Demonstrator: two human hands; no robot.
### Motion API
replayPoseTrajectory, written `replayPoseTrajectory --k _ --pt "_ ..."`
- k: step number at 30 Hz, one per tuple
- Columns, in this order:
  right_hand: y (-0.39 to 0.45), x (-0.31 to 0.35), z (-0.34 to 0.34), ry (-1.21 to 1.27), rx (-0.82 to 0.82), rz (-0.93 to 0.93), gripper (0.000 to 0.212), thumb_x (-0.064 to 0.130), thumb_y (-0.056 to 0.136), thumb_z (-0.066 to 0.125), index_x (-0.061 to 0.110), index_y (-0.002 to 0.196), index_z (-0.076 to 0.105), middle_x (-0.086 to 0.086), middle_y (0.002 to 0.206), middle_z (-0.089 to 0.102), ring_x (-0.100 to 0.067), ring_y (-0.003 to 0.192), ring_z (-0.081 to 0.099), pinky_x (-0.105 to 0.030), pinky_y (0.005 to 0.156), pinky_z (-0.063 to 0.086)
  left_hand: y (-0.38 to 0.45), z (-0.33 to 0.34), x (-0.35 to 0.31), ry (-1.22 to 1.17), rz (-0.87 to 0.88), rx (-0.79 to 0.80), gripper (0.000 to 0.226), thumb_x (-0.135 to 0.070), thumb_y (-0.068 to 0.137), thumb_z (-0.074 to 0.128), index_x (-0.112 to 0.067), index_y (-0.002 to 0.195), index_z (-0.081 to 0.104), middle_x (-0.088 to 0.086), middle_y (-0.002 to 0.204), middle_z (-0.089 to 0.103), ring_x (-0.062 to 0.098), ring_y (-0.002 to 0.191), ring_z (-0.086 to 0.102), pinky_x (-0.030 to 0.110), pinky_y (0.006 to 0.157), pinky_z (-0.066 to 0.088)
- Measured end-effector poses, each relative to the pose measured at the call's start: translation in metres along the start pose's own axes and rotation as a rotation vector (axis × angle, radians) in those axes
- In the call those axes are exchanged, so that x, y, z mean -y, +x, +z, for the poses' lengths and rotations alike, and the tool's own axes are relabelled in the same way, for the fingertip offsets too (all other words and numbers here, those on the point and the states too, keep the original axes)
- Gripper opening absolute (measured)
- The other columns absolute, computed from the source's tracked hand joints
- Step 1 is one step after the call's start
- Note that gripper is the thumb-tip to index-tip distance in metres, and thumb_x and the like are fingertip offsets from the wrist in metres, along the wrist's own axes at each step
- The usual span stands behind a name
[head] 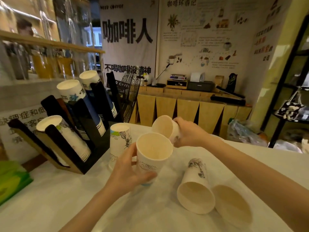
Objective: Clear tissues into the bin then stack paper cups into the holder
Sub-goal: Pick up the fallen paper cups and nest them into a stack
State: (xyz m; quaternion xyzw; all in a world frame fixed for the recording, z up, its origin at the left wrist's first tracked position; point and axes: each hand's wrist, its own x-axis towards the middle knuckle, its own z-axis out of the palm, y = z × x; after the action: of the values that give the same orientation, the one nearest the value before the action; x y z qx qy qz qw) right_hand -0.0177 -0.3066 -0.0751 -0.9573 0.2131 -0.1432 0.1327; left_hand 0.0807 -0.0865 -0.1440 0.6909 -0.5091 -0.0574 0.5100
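Two paper cups in hand, mid-stacking stage. Left hand (127, 171) has its fingers wrapped round an upright cup (153, 156), mouth open toward the camera. Right hand (189, 133) grips a second cup (164, 127) by its base, tipped sideways, mouth facing left, just above and behind the first; the two look close to touching but not yet nested.

Still loose on the white table (66, 198): one upside-down cup (119, 141) standing just left of the held one, touching or nearly touching the holder, plus two cups on their sides at lower right, a printed cup (195, 190) and a plain one (232, 205) beside it.

The black cup holder (93, 148) at left already carries several slanted stacks.

No tissues seen on the table, and no bin clearly in view, so the tissue part looks done. Judged: approx. five cups left to go in.
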Motion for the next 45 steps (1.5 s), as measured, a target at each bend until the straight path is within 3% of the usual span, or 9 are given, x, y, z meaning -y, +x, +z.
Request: replayPoseTrajectory --k 5,8,11,20,31,35,39,42,45 --pt "-0.011 0.004 -0.04 0.539 -0.35 0.097 0.084 0.016 0.061 0.083 0.022 0.13 0.036 0.008 0.116 0.056 -0.01 0.105 0.052 -0.034 0.085 0.048 0.013 0.023 0.009 -0.068 -0.077 -0.046 0.075 -0.028 0.056 0.084 -0.042 0.113 0.035 -0.027 0.106 0.043 -0.001 0.101 0.047 0.012 0.075 0.043" --pt "-0.021 0.02 -0.053 0.79 -0.38 0.039 0.063 0.012 0.066 0.079 0.026 0.117 0.045 0.019 0.097 0.06 0.005 0.087 0.056 -0.014 0.061 0.053 0.019 0.033 0.014 -0.125 -0.123 -0.038 0.074 -0.03 0.057 0.083 -0.04 0.114 0.036 -0.026 0.106 0.048 0.006 0.105 0.05 0.027 0.084 0.05" --pt "-0.025 0.035 -0.051 0.892 -0.32 0.028 0.047 0.012 0.068 0.076 0.031 0.102 0.05 0.017 0.093 0.063 0.001 0.085 0.061 -0.014 0.056 0.055 0.022 0.038 0.017 -0.155 -0.183 -0.04 0.071 -0.031 0.057 0.082 -0.043 0.109 0.035 -0.02 0.106 0.053 0.012 0.107 0.052 0.039 0.089 0.051" --pt "-0.025 0.055 0.001 0.826 -0.132 0.085 0.073 0.019 0.062 0.082 0.021 0.126 0.046 -0.001 0.116 0.064 -0.017 0.107 0.06 -0.036 0.087 0.053 0.019 0.038 0.018 -0.244 -0.279 -0.049 0.084 -0.045 0.047 0.08 -0.033 0.12 0.04 -0.005 0.119 0.057 0.014 0.109 0.055 0.046 0.087 0.054" --pt "-0.043 0.054 0.032 0.753 -0.023 0.176 0.084 0.019 0.063 0.083 0.023 0.132 0.035 0.001 0.132 0.051 -0.017 0.119 0.048 -0.03 0.094 0.046 0.019 0.034 0.008 -0.162 -0.254 -0.025 0.081 -0.029 0.06 0.08 -0.026 0.127 0.034 -0.001 0.125 0.054 0.017 0.112 0.051 0.043 0.095 0.049" --pt "-0.05 0.054 0.032 0.736 0.007 0.192 0.092 0.019 0.064 0.083 0.022 0.138 0.028 0.0 0.134 0.047 -0.016 0.119 0.046 -0.028 0.092 0.042 0.016 0.027 -0.002 -0.142 -0.171 0.011 0.096 -0.021 0.065 0.078 -0.026 0.137 0.016 -0.01 0.122 0.041 0.007 0.111 0.038 0.027 0.092 0.038" --pt "-0.059 0.045 0.014 0.664 0.019 0.219 0.102 0.025 0.063 0.083 0.025 0.143 0.02 -0.002 0.14 0.044 -0.016 0.12 0.045 -0.035 0.098 0.042 0.009 0.017 -0.013 0.06 -0.061 -0.041 0.11 -0.029 0.066 0.077 -0.026 0.14 -0.004 0.001 0.15 0.017 0.014 0.136 0.018 0.036 0.111 0.023" --pt "-0.075 0.032 -0.011 0.61 0.011 0.219 0.095 0.024 0.064 0.082 0.027 0.14 0.026 0.001 0.138 0.045 -0.015 0.125 0.044 -0.034 0.102 0.041 0.006 0.005 -0.026 0.369 0.271 -0.184 0.102 -0.025 0.066 0.075 -0.028 0.138 0.004 0.005 0.152 0.003 0.013 0.137 0.003 0.037 0.112 0.011" --pt "-0.1 0.011 -0.033 0.495 0.073 0.197 0.077 0.014 0.069 0.078 0.032 0.131 0.038 0.006 0.136 0.046 -0.012 0.127 0.041 -0.035 0.109 0.034 0.013 -0.003 -0.042 0.671 0.678 -0.201 0.088 -0.011 0.06 0.073 -0.021 0.134 0.026 0.007 0.144 0.014 0.025 0.133 0.016 0.044 0.11 0.016"
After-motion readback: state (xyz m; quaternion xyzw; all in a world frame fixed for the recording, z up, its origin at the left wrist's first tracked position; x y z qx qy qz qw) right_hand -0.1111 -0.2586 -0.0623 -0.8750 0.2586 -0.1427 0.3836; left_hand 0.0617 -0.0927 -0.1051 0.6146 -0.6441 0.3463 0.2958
